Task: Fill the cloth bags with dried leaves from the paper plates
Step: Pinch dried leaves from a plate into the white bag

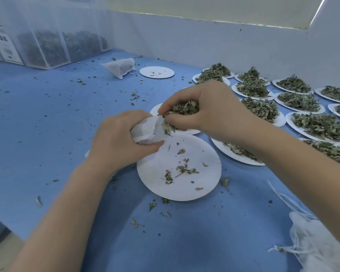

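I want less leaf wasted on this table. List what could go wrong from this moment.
1. The right hand holds a big clump of dried leaves at the small mouth of the cloth bag; bits may miss.
2. The left hand bunches the bag, possibly narrowing its opening.
3. Falling bits could miss the paper plate below.

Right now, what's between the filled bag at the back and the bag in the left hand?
Head view: only blue table cover scattered with leaf crumbs lies between the filled bag and the bag the left hand grips.
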A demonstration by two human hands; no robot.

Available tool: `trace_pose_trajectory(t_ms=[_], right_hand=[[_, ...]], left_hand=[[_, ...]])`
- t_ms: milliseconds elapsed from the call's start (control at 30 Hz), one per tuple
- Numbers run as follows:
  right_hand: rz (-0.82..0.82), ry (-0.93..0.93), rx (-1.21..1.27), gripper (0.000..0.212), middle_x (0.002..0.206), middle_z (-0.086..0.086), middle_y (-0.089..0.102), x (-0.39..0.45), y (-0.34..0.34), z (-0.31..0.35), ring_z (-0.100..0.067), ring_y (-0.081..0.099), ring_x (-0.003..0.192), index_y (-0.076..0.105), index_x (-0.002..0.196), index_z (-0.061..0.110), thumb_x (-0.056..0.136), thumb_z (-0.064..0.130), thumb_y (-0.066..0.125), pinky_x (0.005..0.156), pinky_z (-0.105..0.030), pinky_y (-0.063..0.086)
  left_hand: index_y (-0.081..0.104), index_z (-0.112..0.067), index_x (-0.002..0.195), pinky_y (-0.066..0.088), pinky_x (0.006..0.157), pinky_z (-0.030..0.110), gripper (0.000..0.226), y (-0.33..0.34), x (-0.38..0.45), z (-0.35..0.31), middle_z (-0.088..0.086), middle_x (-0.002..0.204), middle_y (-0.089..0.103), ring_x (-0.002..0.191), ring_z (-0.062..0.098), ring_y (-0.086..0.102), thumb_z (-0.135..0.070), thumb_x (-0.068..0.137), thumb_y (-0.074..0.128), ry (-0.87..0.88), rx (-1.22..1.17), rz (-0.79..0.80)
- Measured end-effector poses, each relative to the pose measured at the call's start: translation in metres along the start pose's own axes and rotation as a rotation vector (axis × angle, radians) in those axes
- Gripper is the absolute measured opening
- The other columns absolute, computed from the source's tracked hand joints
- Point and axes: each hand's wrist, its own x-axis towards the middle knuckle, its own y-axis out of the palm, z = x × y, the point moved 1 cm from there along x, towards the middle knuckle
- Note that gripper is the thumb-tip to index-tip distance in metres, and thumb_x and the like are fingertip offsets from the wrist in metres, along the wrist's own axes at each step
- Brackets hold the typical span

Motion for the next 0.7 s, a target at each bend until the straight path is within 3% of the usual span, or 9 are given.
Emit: trace_pose_trajectory(t_ms=[133,267,400,533,600,667,700], right_hand=[[-0.115,-0.078,-0.004,0.012,0.080,0.010,0.070,0.003,0.013,0.001,-0.008,0.059,0.074,0.070,0.089,0.030,0.083,0.020,0.069,0.066,-0.009,0.042],[-0.249,-0.170,-0.001,0.012,0.077,0.019,0.064,0.000,0.022,-0.002,0.007,0.057,0.070,0.073,0.091,0.022,0.081,0.016,0.071,0.070,-0.007,0.042],[-0.293,-0.205,-0.032,0.013,0.078,0.019,0.062,-0.001,0.020,-0.002,-0.001,0.059,0.078,0.073,0.093,0.019,0.080,0.016,0.072,0.072,-0.013,0.045],[-0.187,-0.257,-0.094,0.012,0.083,0.005,0.072,-0.001,0.015,0.003,-0.008,0.060,0.080,0.074,0.092,0.017,0.081,0.014,0.071,0.071,-0.016,0.046],[-0.093,-0.264,-0.152,0.014,0.076,0.003,0.071,0.001,0.012,0.007,-0.011,0.059,0.071,0.075,0.093,0.019,0.081,0.013,0.069,0.067,-0.017,0.045],[0.034,-0.212,-0.262,0.019,0.064,0.010,0.064,0.007,0.010,0.011,-0.011,0.051,0.058,0.074,0.098,0.026,0.084,0.018,0.065,0.064,-0.017,0.040],[0.094,-0.176,-0.331,0.022,0.058,0.013,0.056,0.010,0.010,0.012,-0.010,0.047,0.054,0.072,0.102,0.029,0.085,0.020,0.063,0.063,-0.017,0.039]], left_hand=[[0.061,-0.035,0.079,0.042,0.058,0.022,0.031,0.002,-0.001,-0.008,-0.011,0.068,0.060,0.065,0.005,0.053,-0.048,0.055,0.076,-0.060,-0.140,-0.027],[0.063,-0.036,0.075,0.045,0.057,0.013,0.033,0.003,0.000,-0.012,-0.014,0.070,0.064,0.066,0.001,0.059,-0.042,0.052,0.087,-0.214,-0.348,-0.047],[0.065,-0.028,0.079,0.054,0.071,0.035,0.048,0.001,0.002,-0.013,-0.005,0.078,0.068,0.078,0.015,0.065,-0.056,0.041,0.077,-0.335,-0.461,-0.072],[0.065,-0.026,0.082,0.054,0.075,0.046,0.054,0.001,0.002,-0.013,-0.001,0.082,0.069,0.082,0.021,0.065,-0.059,0.040,0.076,-0.320,-0.466,-0.053],[0.065,-0.032,0.079,0.054,0.068,0.032,0.045,0.002,0.001,-0.011,-0.010,0.077,0.067,0.074,0.011,0.064,-0.057,0.044,0.076,-0.263,-0.441,-0.060],[0.060,-0.034,0.073,0.043,0.056,0.013,0.034,0.004,-0.001,-0.011,-0.017,0.069,0.061,0.063,0.001,0.055,-0.055,0.050,0.075,-0.130,-0.326,-0.085],[0.057,-0.033,0.071,0.038,0.053,0.011,0.033,0.005,-0.001,-0.011,-0.015,0.068,0.058,0.061,0.001,0.052,-0.054,0.053,0.074,-0.061,-0.262,-0.097]])
